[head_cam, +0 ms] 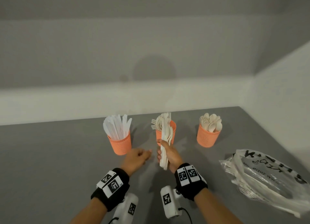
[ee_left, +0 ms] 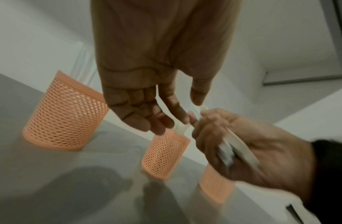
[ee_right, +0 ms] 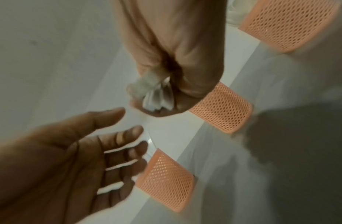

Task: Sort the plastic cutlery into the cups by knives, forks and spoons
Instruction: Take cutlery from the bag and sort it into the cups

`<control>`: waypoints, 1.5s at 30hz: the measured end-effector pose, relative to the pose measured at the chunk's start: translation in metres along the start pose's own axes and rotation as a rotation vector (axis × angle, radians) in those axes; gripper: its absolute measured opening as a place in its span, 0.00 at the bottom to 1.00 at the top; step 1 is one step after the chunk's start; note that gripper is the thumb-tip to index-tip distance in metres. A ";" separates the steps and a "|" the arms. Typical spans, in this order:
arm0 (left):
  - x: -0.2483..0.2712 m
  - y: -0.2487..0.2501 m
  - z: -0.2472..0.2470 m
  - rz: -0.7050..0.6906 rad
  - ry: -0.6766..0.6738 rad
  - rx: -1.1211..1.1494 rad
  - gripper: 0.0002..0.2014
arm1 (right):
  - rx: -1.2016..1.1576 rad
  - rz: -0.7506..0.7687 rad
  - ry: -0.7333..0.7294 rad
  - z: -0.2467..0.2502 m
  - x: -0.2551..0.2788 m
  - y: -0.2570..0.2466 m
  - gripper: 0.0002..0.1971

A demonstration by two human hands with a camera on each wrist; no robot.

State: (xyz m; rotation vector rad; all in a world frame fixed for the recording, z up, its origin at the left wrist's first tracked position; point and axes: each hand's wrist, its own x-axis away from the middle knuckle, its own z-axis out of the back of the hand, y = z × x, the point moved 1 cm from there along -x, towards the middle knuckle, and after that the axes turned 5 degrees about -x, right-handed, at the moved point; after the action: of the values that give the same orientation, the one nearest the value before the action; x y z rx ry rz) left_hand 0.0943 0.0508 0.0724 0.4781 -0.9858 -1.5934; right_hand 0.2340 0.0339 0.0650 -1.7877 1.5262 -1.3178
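Both wrists hang over bare grey table (head_cam: 50,156) in front of three orange mesh cups, well apart along the wall edge. Pale white forks (head_cam: 165,139), bundled, are gripped upright in the right hand (head_cam: 169,154) before the middle cup (head_cam: 173,128). Just beside, the left hand (head_cam: 136,158) is loosely spread, holding nothing.

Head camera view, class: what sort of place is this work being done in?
Probably a bare indoor workstation set up for a sorting exercise, not a kitchen. A plain grey tabletop meets blank white walls, and the only things on it are three orange mesh cups and a clear plastic bag.
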 end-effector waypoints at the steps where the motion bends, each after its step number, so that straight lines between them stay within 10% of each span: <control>1: -0.004 0.003 0.004 -0.004 0.047 0.057 0.13 | 0.027 -0.012 -0.019 0.001 0.001 0.001 0.08; 10: -0.020 0.037 0.002 -0.017 0.097 0.350 0.11 | 0.189 -0.051 -0.174 -0.002 0.008 0.001 0.08; 35: -0.034 0.036 0.015 -0.027 0.183 0.257 0.12 | 0.267 -0.030 -0.284 0.012 -0.003 -0.011 0.11; 45: -0.055 0.042 0.120 -0.246 0.789 -0.102 0.11 | 0.345 0.052 -0.114 0.007 -0.028 -0.015 0.13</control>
State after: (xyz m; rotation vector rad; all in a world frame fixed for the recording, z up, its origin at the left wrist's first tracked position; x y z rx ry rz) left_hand 0.0443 0.1428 0.1632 1.0812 -0.2499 -1.4566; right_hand 0.2491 0.0625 0.0636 -1.5655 1.1918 -1.3357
